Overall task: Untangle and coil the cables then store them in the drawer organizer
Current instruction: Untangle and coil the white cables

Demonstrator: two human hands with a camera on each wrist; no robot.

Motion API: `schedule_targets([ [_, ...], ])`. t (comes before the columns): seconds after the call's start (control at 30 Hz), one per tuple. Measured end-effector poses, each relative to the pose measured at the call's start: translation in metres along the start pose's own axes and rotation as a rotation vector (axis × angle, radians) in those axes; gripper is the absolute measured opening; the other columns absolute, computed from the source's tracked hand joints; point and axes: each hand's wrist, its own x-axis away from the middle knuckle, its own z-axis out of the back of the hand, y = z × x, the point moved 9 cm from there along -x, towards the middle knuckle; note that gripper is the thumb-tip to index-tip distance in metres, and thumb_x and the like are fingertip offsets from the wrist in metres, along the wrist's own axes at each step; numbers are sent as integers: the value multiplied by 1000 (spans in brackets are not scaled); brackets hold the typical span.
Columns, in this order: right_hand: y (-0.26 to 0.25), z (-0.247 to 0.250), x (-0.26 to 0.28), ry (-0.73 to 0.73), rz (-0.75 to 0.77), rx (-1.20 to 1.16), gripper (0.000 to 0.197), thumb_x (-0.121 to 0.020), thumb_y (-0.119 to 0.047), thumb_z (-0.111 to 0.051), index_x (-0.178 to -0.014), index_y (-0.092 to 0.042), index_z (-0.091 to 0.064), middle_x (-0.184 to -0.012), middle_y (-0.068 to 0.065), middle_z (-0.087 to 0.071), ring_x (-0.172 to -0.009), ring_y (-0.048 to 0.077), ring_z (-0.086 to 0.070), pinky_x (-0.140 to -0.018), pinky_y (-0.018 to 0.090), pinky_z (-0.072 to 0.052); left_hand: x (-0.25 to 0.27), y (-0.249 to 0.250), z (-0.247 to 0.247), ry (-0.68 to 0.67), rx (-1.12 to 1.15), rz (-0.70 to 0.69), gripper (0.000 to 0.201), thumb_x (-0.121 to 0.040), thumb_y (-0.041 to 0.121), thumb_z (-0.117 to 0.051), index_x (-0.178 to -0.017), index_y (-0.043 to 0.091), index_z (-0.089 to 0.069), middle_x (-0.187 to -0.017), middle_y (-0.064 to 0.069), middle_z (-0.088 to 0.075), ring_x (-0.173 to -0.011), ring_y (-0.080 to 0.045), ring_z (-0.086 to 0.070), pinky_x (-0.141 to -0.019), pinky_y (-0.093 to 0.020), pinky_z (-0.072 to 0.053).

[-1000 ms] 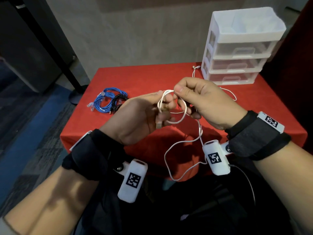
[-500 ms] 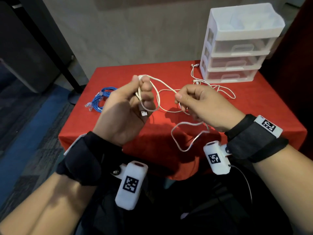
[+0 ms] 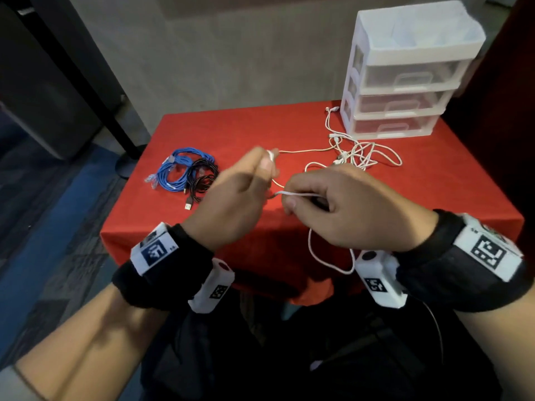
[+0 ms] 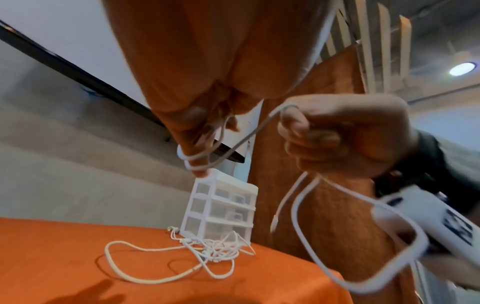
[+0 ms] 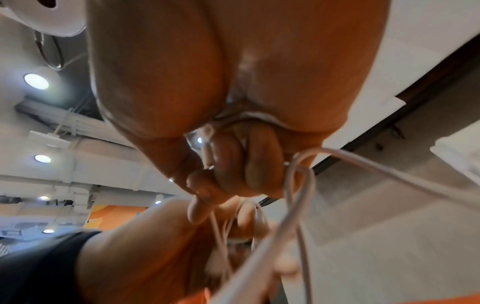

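Above the red-clothed surface (image 3: 260,131), both hands grip one thin white cable (image 3: 301,194): left hand (image 3: 231,198) has it looped round a finger, right hand (image 3: 344,206) pinches it

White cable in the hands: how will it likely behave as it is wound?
The white cable looks floppy: it sags in a loop below the right hand. It probably drags on the tangled white pile it runs toward. Wraps round the left hand fingers may slip off.
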Motion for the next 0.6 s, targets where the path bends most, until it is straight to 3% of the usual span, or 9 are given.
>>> schedule_targets([
  [0.1, 3, 13, -5, 56, 6, -4, 16, -98, -19, -63, -83, -20, -72, -60, -11, -54, -60, 4, -52, -57, 14, -32, 8, 4, -19, -133, -2, 52, 32, -110, 33, -34, -91, 13, -50, -76, -17, -60, -68, -21, -57, -73, -40, -52],
  [0.17, 14, 18, -6, 93, -47, -51, 15, -98, -23, -64, -88, -24, -75, -71, -8, -67, -68, 8, -59, -62, 21, -41, 12, 4, -20, -155, 17, 109, 32, -111, 31, -33, -96, 12, -55, -69, -18, -65, -61, -15, -59, -65, -30, -47],
  [0.27, 38, 22, -5, 155, -142, -111, 16, -98, -27, -66, -85, -26, -76, -77, -4, -72, -76, 11, -64, -71, 30, -47, 14, 7, -21, -179, 178, 129, 37, -111, 29, -32, -100, 9, -62, -77, -29, -58, -51, -15, -37, -52, -32, -32],
  [0.3, 43, 23, -5, 185, -152, -107, 15, -97, -30, -67, -85, -26, -75, -75, -1, -71, -74, 14, -63, -71, 34, -47, 14, 9, -22, -188, 258, 141, 36, -111, 25, -34, -102, 7, -63, -81, -28, -55, -51, -12, -32, -51, -29, -29],
  [0.4, 56, 24, -6, 264, -169, -182, 21, -95, -37, -69, -82, -21, -73, -70, 7, -66, -69, 27, -58, -66, 41, -46, 14, 9, -25, -222, 462, 212, 24, -102, 18, -41, -99, 4, -60, -68, -2, -40, -50, -8, -21, -45, -19, -21],
  [0.5, 63, 16, -9, 254, -172, -261, 26, -101, -34, -63, -80, -19, -68, -62, -5, -58, -60, 13, -49, -62, 32, -41, 14, 19, -22, -213, 664, 249, 19, -100, 17, -40, -86, 14, -54, -66, 3, -26, -49, -8, -13, -43, -21, -13],
  [0.6, 73, 1, -9, 197, -216, -301, 30, -106, -34, -54, -82, -19, -65, -59, 6, -53, -55, 9, -45, -57, 28, -38, 14, 34, -10, -212, 996, 286, 24, -105, 22, -32, -87, 20, -48, -69, 7, -26, -48, -5, -12, -43, -20, -15],
])
